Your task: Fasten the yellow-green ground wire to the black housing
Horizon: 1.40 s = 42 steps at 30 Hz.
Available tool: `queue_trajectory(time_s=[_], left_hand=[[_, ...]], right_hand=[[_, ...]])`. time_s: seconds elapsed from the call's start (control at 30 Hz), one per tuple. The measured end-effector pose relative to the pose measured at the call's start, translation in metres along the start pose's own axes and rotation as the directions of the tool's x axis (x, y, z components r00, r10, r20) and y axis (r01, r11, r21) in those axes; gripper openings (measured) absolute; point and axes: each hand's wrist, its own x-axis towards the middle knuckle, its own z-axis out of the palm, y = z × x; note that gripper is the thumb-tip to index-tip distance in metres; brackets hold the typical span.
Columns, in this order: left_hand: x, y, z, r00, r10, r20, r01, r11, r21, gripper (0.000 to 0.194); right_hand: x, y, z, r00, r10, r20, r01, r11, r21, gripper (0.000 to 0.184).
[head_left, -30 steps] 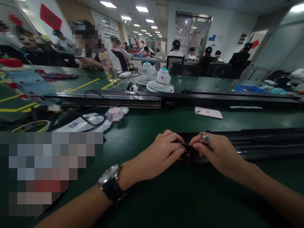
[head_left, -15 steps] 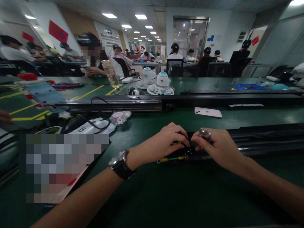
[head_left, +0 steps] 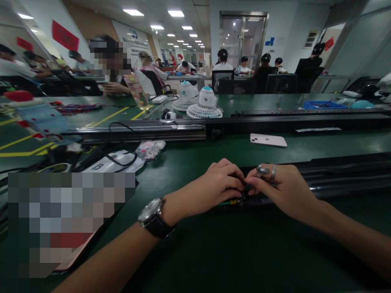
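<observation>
My left hand (head_left: 222,182), with a watch on its wrist, reaches to the near end of a long black rail (head_left: 342,175). Its fingers are curled and pressed together over small parts that they mostly hide. My right hand (head_left: 282,185), wearing rings, meets it there with thumb and index finger pinched; a small dark bit shows between them, too small to name. Below the left fingertips a short green wire with a yellow sleeve (head_left: 233,202) sticks out, its other end covered by the left hand.
A pink phone (head_left: 269,140) lies beyond my hands. Long metal rails (head_left: 140,134) run across the green table, with white fans (head_left: 204,105) behind. To the left are a clear box (head_left: 149,150), black cables and a blurred-out flat object (head_left: 71,224). Several people sit farther back.
The view has shifted slightly, so the surroundings sit a little more to the left. My left fingers have moved down over the wire, hiding its ring end. Both hands remain together at the rail's end.
</observation>
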Motion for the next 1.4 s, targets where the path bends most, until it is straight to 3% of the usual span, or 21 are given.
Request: queue_trajectory(time_s=[0.53,0.93,1.4], left_hand=[[-0.003,-0.002,0.009,0.995,-0.011,-0.095,0.012,1.000,0.010,0.014],[-0.004,-0.002,0.013,0.994,0.005,-0.106,0.002,0.998,0.064,0.013],[-0.006,0.000,0.009,0.994,-0.029,-0.107,0.030,0.999,0.012,0.010]], right_hand=[[-0.002,0.004,0.001,1.000,-0.008,-0.003,0.008,1.000,0.015,0.010],[-0.006,0.002,0.002,0.989,-0.145,-0.041,0.140,0.986,-0.091,0.003],[-0.003,0.001,0.003,0.994,-0.108,-0.003,0.107,0.989,-0.098,0.010]])
